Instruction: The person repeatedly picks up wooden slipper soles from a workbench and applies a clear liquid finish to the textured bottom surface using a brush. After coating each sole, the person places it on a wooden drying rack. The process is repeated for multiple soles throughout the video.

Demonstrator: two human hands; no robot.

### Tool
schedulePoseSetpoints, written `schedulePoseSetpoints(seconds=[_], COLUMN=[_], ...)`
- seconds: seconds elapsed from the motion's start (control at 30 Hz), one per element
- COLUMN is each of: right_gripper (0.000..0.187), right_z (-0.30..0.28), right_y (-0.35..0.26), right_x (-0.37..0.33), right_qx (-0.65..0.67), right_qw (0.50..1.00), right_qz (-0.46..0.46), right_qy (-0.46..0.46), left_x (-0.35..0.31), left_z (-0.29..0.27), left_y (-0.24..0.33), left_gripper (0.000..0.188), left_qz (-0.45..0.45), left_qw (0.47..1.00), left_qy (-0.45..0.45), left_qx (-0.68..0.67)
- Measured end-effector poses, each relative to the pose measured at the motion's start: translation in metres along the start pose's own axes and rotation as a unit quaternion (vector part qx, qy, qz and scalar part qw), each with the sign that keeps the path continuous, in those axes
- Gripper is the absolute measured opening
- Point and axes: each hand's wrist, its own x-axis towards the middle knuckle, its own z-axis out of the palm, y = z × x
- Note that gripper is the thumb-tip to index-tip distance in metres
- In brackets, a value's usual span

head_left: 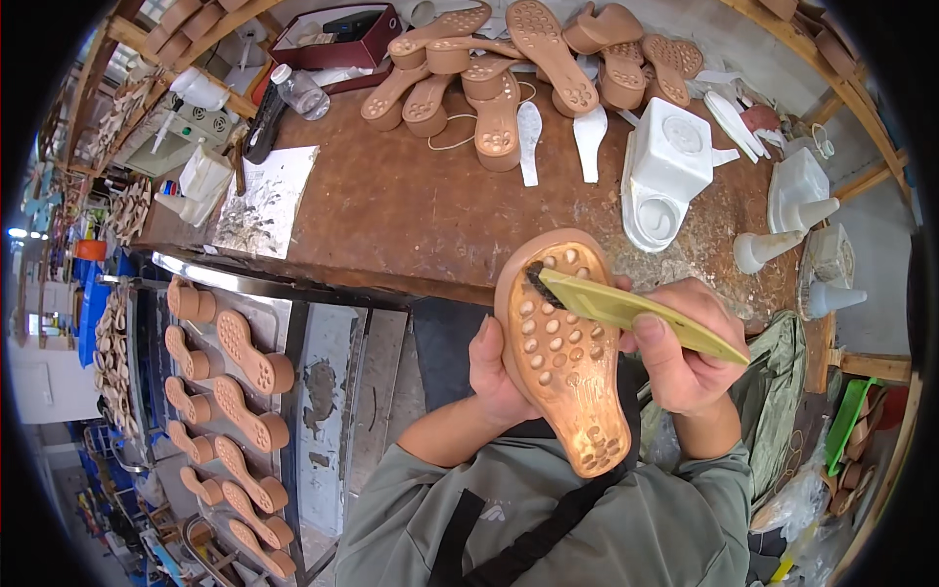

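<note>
Grey sleeves fill the bottom of the view, and right above them you've got a tan shoe sole (565, 357) held up in front of your chest, studded underside facing you, toe end pointing up toward the workbench (411, 210). Your left hand (497, 370) cups it from behind, fingers wrapped round its left edge, thumb on the rim. Your right hand (680, 344) is clenched around a yellow-green brush handle (636, 311), and its dark bristles are touching the sole near the toe, among the round studs.

Beyond your hands, the brown workbench is busy: a pile of tan soles (509, 68) sits at the far edge, with white insole pieces (590, 142) just beside it. A white plastic container (667, 166) stands to the right of centre, and white cone-tipped nozzles (773, 245) lie near the right edge. A clear bottle (298, 90) rests at the far left, near a dark red box (337, 37). Down on your left, a metal rack (323, 362) carries a row of soles (235, 411) laid studs-up.
</note>
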Motion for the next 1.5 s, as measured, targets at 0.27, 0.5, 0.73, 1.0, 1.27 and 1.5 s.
schedulePoseSetpoints(seconds=[0.27,0.5,0.73,1.0,1.27,1.5], right_gripper=[0.017,0.019,0.022,0.023,0.022,0.017], right_z=[-0.002,0.001,-0.002,-0.009,-0.032,-0.025], right_y=[-0.002,-0.003,-0.007,-0.003,0.001,0.027], right_x=[0.0,-0.007,-0.015,-0.025,-0.026,-0.003], right_qx=[0.01,0.015,0.028,0.071,0.093,0.099], right_qw=[0.998,0.995,0.992,0.986,0.971,0.993], right_qz=[-0.027,-0.058,-0.055,-0.074,-0.067,-0.001], right_qy=[-0.059,-0.075,-0.107,-0.131,-0.208,-0.069], left_x=[0.003,0.003,0.003,0.004,0.003,-0.007], left_z=[0.004,0.0,0.003,0.005,0.005,-0.006], left_y=[0.006,0.008,0.013,0.015,0.015,0.006], left_gripper=[0.085,0.092,0.096,0.095,0.092,0.086], left_qz=[-0.043,-0.04,-0.054,-0.063,-0.075,-0.092], left_qw=[0.998,0.998,0.998,0.997,0.995,0.995], left_qy=[-0.015,-0.025,0.001,0.019,0.034,0.034], left_qx=[-0.03,-0.034,-0.012,0.029,0.048,0.007])
